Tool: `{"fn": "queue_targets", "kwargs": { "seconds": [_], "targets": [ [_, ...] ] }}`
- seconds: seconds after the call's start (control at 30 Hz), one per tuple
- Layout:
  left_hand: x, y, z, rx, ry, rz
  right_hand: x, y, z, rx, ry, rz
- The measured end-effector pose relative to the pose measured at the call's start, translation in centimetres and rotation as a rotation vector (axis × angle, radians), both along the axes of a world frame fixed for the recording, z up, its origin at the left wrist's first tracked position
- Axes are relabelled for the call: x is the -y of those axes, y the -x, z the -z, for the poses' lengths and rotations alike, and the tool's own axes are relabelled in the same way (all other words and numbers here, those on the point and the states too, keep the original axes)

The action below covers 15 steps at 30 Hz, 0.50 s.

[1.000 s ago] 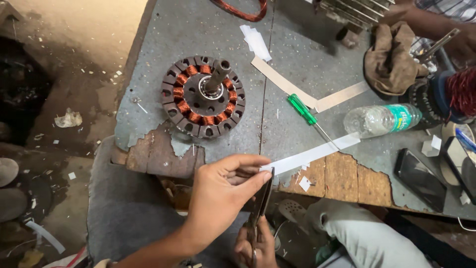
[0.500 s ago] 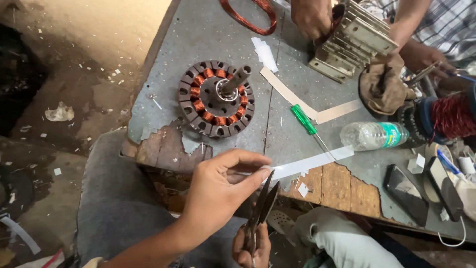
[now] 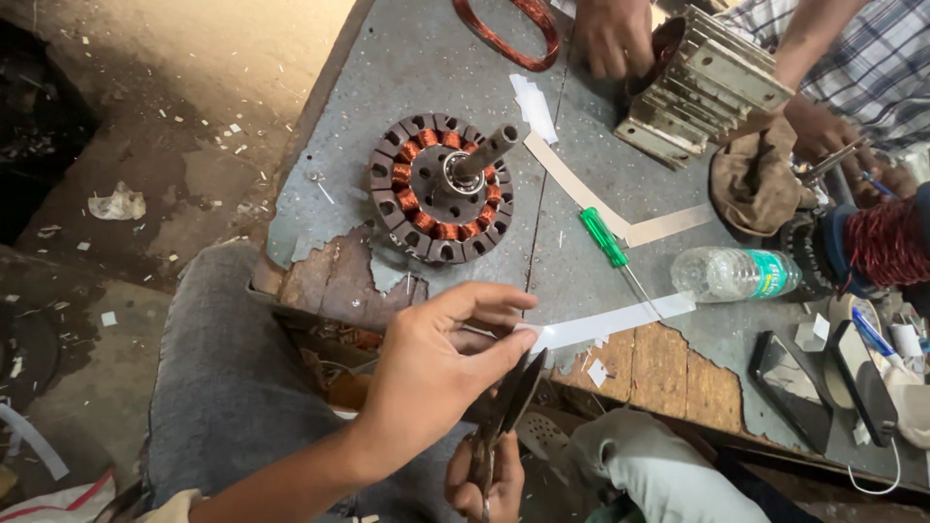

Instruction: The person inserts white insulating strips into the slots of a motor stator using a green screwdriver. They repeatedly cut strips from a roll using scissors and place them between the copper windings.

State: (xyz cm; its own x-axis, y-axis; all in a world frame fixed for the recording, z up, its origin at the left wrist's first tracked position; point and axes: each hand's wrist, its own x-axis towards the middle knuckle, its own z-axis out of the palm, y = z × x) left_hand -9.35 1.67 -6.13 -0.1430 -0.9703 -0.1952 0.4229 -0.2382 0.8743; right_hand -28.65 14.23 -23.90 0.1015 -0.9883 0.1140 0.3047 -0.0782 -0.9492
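Note:
My left hand pinches the near end of a long white paper strip that lies across the worn grey table. Just below it, my right hand grips a pair of dark scissors. Their blades point up and meet the strip right beside my left fingertips. A round motor stator with copper windings and an upright shaft stands on the table beyond my left hand.
A green screwdriver, a plastic bottle and beige paper strips lie to the right. Another person's hand rests at a finned metal housing. A copper coil, brown cloth, red wire spool and phone crowd the far and right sides.
The view has tilted, bringing the other person's hand and the finned housing into sight. My hands keep the strip and scissors; the blades sit closer to the strip's end.

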Motion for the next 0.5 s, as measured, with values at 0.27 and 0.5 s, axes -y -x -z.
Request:
{"fn": "queue_targets", "kwargs": {
  "seconds": [0.27,0.5],
  "targets": [
    [-0.03,0.41,0.23,-0.045,0.063,-0.053,-0.53,-0.21,0.05,-0.123,-0.122,0.042],
    [-0.27,0.47,0.29,-0.053,0.052,-0.055,-0.60,-0.29,-0.08,-0.194,-0.204,0.107]
  ]
}}
